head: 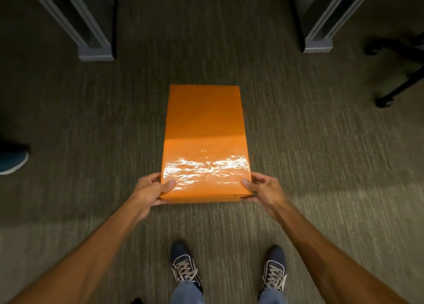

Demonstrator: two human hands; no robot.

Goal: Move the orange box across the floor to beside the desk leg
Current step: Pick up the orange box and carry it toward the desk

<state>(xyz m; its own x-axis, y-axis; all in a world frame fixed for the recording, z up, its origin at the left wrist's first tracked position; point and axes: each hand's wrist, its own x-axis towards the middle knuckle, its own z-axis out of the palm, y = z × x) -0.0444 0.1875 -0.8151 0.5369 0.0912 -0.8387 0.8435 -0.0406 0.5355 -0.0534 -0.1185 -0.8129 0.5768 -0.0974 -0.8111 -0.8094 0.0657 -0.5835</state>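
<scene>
A long orange box (204, 133) with a glossy top lies lengthwise in front of me over the carpet. My left hand (149, 190) grips its near left corner, thumb on top and fingers along the side. Its near right corner is held the same way by my right hand (260, 189). Whether the box rests on the floor or is raised I cannot tell. A grey desk leg (95, 49) stands at the far left, and a second grey leg (317, 44) at the far right.
My two dark sneakers (184, 269) stand close behind the box. Another person's blue shoe (13, 159) is at the left edge. A black chair base with casters (394, 74) sits at the far right. Grey-green carpet (321, 154) stretches between the two legs.
</scene>
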